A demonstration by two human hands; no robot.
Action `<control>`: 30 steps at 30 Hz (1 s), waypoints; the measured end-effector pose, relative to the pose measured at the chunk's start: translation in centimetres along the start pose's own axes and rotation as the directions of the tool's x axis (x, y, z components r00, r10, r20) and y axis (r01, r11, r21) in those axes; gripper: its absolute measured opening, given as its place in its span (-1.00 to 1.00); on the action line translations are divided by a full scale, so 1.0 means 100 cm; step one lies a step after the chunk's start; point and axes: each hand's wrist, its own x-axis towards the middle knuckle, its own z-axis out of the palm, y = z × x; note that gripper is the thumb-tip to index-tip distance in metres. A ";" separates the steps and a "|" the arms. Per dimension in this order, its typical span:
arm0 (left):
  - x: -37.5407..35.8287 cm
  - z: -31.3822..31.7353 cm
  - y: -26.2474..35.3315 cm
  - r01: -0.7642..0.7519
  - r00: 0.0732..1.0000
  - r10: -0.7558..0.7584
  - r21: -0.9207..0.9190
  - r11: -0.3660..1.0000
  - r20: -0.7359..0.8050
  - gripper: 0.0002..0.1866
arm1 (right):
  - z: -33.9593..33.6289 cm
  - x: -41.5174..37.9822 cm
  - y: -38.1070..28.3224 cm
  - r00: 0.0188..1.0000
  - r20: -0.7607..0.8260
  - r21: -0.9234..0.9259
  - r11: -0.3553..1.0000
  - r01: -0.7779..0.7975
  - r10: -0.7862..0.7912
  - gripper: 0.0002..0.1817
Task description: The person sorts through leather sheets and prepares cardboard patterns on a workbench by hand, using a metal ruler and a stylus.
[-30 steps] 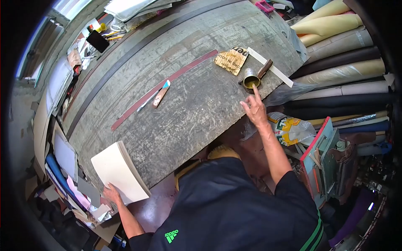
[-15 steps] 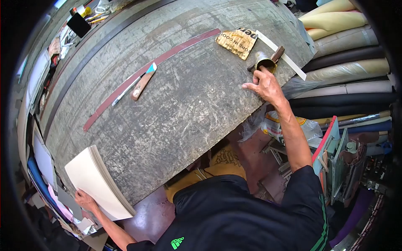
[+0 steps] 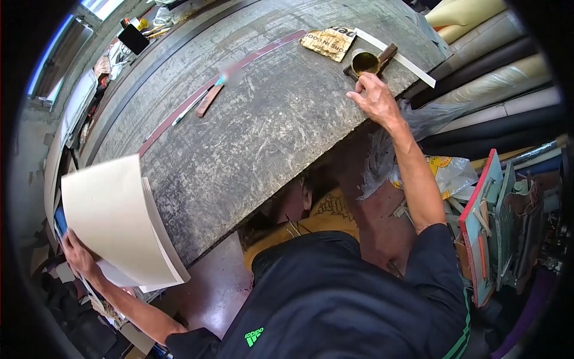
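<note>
A stack of large cream sheets [image 3: 116,218] lies on the near left corner of the worktable [image 3: 269,125]. Its top sheet is shifted and raised, with other edges showing beneath on the right. My left hand [image 3: 81,260] grips that top sheet at its left edge. My right hand [image 3: 376,102] is by the near rim of a small metal pot [image 3: 365,61], fingers bent and thumb held apart, with nothing visible in it. The pot has dark wet-looking contents. Dark blocks flank it, one a brown block [image 3: 388,52] on the right.
Behind the pot lie a torn printed paper piece [image 3: 327,43] and a white strip [image 3: 397,58]. A wooden-handled knife [image 3: 209,100] and a pen-like tool [image 3: 190,109] rest along a maroon strip [image 3: 173,122]. Material rolls [image 3: 508,84] line the right side.
My right hand has drawn its finger out of the pot toward me. My left hand has moved left, raising and shifting the top sheet. The whole view has tilted slightly.
</note>
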 end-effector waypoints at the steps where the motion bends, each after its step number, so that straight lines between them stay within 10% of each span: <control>1: 0.001 0.002 0.039 -0.023 0.996 0.024 -0.015 1.000 0.084 -0.62 | 0.003 -0.003 0.000 1.000 -0.011 -0.015 1.000 0.010 -0.010 -0.69; 6: -0.012 0.112 0.156 -0.277 0.896 0.334 -0.219 0.935 0.293 -0.66 | -0.008 -0.015 -0.012 0.998 0.051 0.015 0.999 -0.050 0.049 -0.74; 8: -0.054 0.165 0.223 -0.203 0.819 0.328 -0.297 0.933 0.471 -0.65 | -0.042 -0.018 -0.041 0.915 0.346 0.654 0.645 -0.395 0.209 -0.79; 15: -0.134 0.366 0.292 -0.350 0.651 0.519 -0.387 0.853 0.553 -0.67 | -0.092 -0.105 -0.066 0.968 -0.014 1.000 0.007 0.013 0.249 -0.84; 17: -0.139 0.374 0.301 -0.484 0.644 0.559 -0.286 0.827 0.522 -0.70 | -0.048 -0.121 -0.060 0.898 0.078 0.935 0.282 -0.217 0.432 -0.84; 30: -0.150 0.382 0.292 -0.610 0.671 0.649 -0.232 0.758 0.359 -0.69 | 0.056 -0.128 -0.043 0.827 -0.010 0.923 0.323 -0.209 0.562 -0.75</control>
